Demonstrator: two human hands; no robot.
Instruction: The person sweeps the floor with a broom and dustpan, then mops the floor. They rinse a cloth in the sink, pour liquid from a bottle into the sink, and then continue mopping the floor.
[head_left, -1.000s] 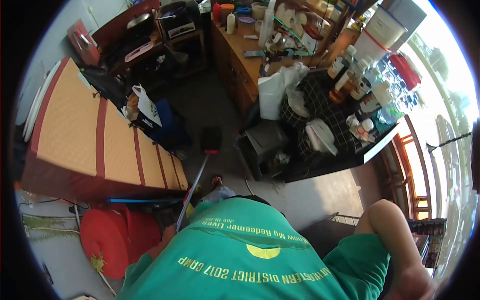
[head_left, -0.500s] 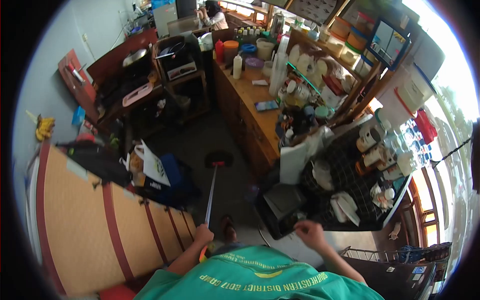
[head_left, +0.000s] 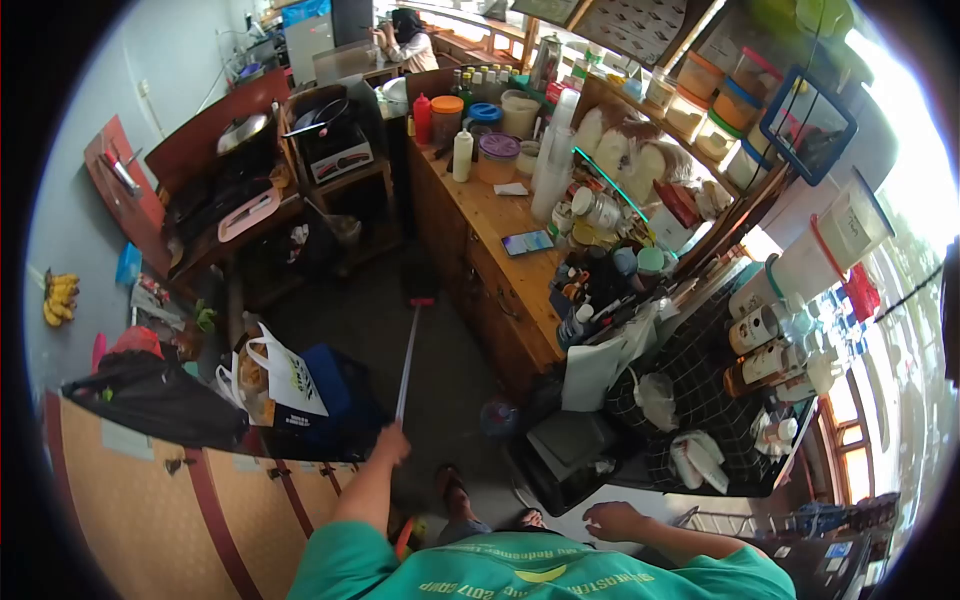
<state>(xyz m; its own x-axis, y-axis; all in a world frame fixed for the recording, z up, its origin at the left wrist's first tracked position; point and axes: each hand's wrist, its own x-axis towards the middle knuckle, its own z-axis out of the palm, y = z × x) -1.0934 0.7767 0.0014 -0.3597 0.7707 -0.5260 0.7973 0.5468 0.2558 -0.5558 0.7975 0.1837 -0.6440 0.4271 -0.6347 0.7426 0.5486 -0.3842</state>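
Note:
My left hand (head_left: pixel 393 444) is wrapped round the long pale handle (head_left: pixel 407 372) of a broom. The broom's dark head (head_left: pixel 419 286), with a pinkish-red collar where it meets the handle, rests on the dark floor (head_left: pixel 455 385) near the foot of the wooden counter. My right hand (head_left: pixel 612 521) hangs in front of my body with loosely bent fingers and nothing visible in it. Nearest to that hand is a black tray (head_left: pixel 565 490) on the right.
A wooden counter (head_left: pixel 480 215) holds bottles, tubs and a phone (head_left: pixel 527 243). On the left stand a white carrier bag (head_left: pixel 290 375), a blue container (head_left: pixel 340 385) and cabinets (head_left: pixel 120 480). A cooking area (head_left: pixel 225 190) lies beyond. Another person (head_left: pixel 412 45) is at the back.
The broom head has moved away from me across the floor, and my left hand has gone forward with the handle. My right hand has drawn back from the black tray's edge toward my body.

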